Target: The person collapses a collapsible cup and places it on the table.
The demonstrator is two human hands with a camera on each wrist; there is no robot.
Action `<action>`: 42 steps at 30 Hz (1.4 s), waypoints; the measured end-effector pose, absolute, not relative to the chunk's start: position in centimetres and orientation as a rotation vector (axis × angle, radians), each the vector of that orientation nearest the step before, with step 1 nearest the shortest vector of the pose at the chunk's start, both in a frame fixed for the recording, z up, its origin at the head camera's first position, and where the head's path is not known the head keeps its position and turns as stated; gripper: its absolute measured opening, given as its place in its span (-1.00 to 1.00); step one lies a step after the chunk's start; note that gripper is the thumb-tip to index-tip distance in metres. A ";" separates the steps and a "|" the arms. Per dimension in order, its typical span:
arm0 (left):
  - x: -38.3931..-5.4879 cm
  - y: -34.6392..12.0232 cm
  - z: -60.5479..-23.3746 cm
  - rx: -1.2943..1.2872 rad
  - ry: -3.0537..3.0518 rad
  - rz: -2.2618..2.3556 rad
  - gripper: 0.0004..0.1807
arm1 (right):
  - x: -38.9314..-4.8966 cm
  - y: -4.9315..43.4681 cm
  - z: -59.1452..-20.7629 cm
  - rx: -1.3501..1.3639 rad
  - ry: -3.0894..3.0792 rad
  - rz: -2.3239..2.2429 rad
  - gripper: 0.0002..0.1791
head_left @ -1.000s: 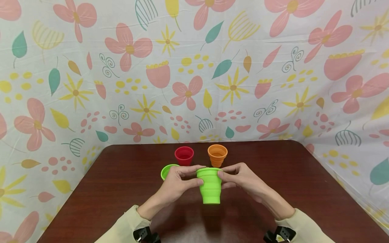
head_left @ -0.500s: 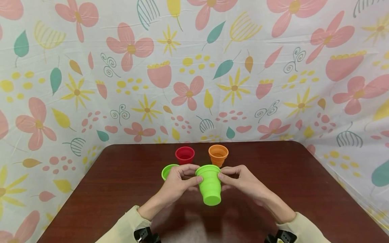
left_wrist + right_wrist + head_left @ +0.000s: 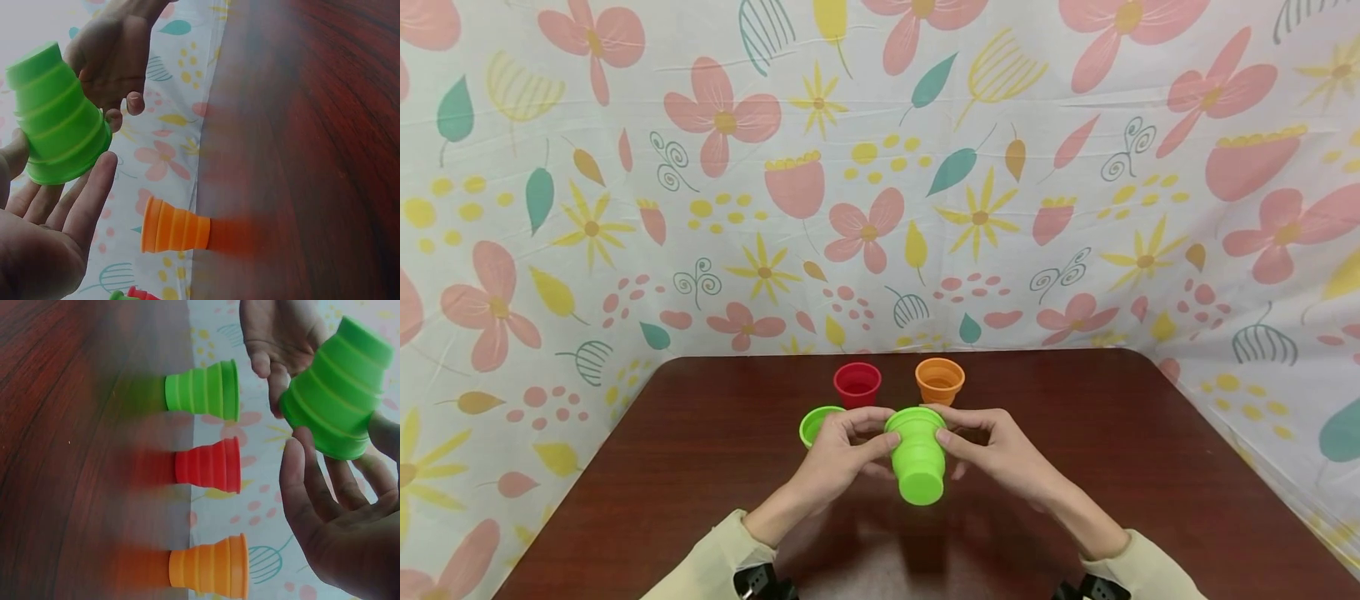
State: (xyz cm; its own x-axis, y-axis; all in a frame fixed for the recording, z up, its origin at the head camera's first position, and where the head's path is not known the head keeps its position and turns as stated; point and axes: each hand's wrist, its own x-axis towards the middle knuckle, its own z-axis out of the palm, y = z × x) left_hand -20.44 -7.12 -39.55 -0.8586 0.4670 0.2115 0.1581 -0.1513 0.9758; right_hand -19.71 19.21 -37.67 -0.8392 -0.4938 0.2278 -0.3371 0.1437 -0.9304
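A green collapsible cup (image 3: 919, 457) with ringed walls is held above the table, between both hands. Its base tips toward the head camera, and its wider rim faces away. My left hand (image 3: 833, 464) grips the left side near the rim, thumb on the wall. On the opposite side my right hand (image 3: 1006, 452) pinches it, its thumb near the rim and fingers reaching behind. In the left wrist view, the left fingertips (image 3: 107, 164) lie along the rim of the cup. The right wrist view shows the right fingers spread under the same green cup (image 3: 340, 387).
Behind the hands a second green cup (image 3: 814, 423), partly hidden by the left hand, stands with a red cup (image 3: 857, 392) and an orange cup (image 3: 939, 383) on the brown table (image 3: 715, 433). A flower-patterned cloth (image 3: 880, 167) hangs at the back.
The held green cup has tilted, its base swinging up toward the head camera. My right fingers have shifted a little farther along behind its rim. The standing cups have stayed put.
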 end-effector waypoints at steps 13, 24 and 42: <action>-20.4 -6.7 -39.7 0.773 1.928 2.089 -0.62 | -19.2 19.0 -38.0 -0.791 2.243 -1.861 -0.55; -20.5 -6.6 -39.4 0.768 1.939 2.093 -0.67 | -19.2 19.1 -37.7 -0.759 2.231 -1.885 -0.57; -20.6 -6.5 -39.4 0.840 1.980 2.085 -0.70 | -19.6 19.3 -38.2 -0.814 2.243 -1.929 -0.63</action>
State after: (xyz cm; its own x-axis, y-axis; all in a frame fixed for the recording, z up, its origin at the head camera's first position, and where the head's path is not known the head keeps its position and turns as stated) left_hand -20.64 -6.51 -39.44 -0.8329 0.4699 0.2924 0.2677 -0.1205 0.9560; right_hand -19.57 19.25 -38.18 -0.8568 -0.4335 0.2793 -0.3410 0.0699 -0.9375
